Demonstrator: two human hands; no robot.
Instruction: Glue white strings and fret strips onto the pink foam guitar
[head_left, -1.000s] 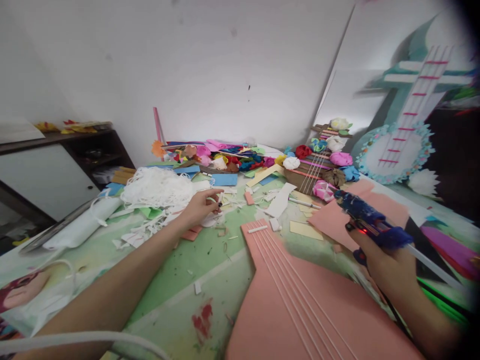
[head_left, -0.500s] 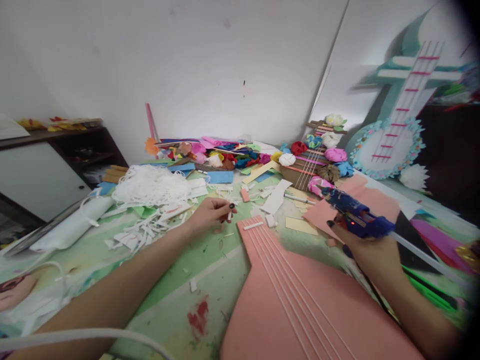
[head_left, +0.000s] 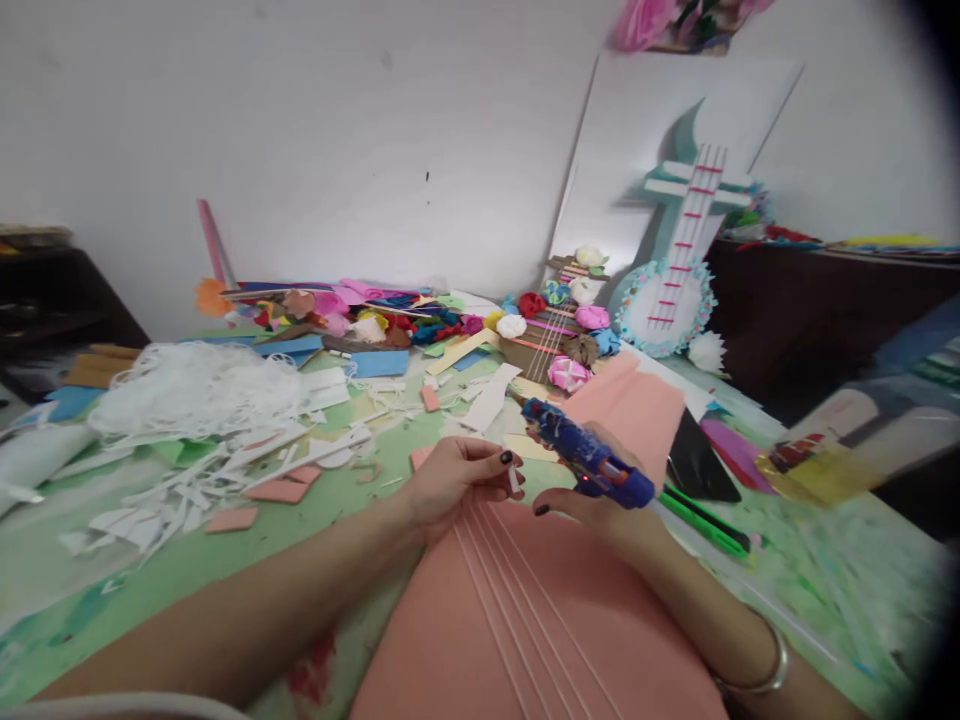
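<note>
Low in front of me lies a pink lute-shaped board (head_left: 637, 610) with several white strings running down it. My left hand (head_left: 457, 480) is over its narrow end, thumb and fingers pinching a small white strip (head_left: 514, 478). Close by on the right, my right hand (head_left: 600, 515) grips a blue glue gun (head_left: 577, 450) with a small red light on. The nozzle points up and to the left, apart from the white strip. My left hand hides the board's narrow tip.
Tangled white string (head_left: 195, 390) and paper scraps (head_left: 161, 515) cover the left. Crepe flowers and a small brown decorated instrument (head_left: 551, 335) lie at the back. A teal lute model (head_left: 667, 260) leans behind. On the right are a green cutter (head_left: 705, 520), a dark phone-like slab (head_left: 697, 455) and a clear bottle (head_left: 862, 420).
My right hand has brought the glue gun leftwards, close to my left hand. The left hand still pinches the white strip, now over the board. My view has turned right.
</note>
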